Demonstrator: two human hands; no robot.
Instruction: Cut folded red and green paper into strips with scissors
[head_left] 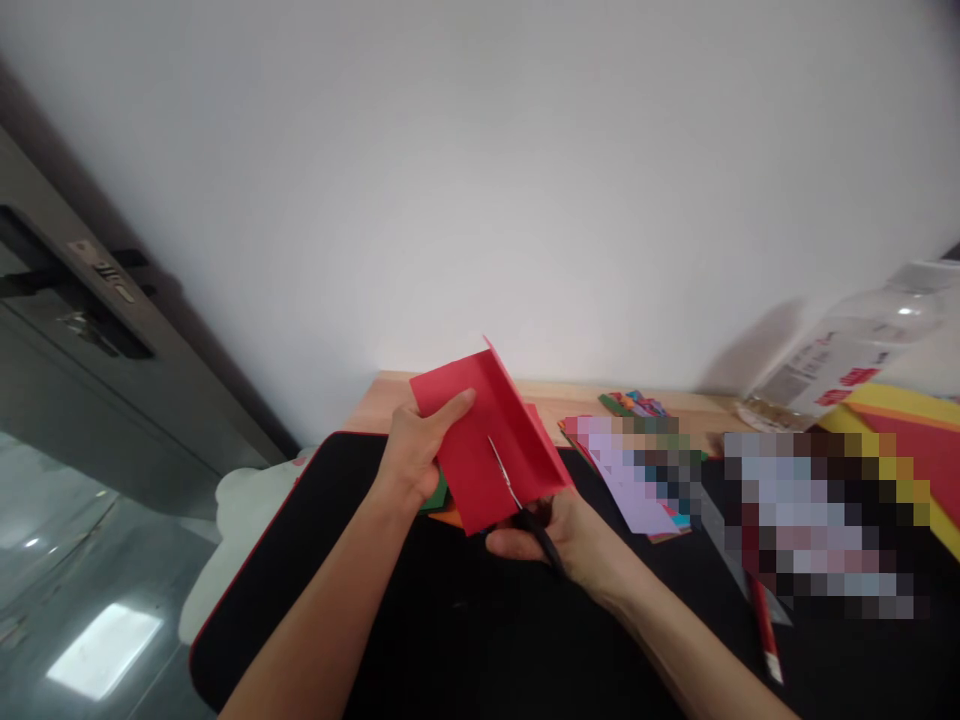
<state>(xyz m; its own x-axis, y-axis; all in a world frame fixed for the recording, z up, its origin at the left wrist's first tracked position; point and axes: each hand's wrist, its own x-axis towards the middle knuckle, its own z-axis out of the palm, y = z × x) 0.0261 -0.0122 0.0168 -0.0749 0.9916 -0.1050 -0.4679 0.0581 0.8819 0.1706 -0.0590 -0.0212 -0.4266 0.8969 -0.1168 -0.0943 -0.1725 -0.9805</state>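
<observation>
Red paper (474, 470), creased, hung over far edge of black mat (450, 640), pinched in left hand (409, 455). Right hand (574, 540) gripped scissors (525, 518): cut seemingly begun from near edge (depth unclear), paper past tips uncut.

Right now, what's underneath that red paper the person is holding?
A green piece and an orange piece show past the lower-left edge of the red paper, with the black mat around them. What else lies beneath is covered by the sheet.
</observation>
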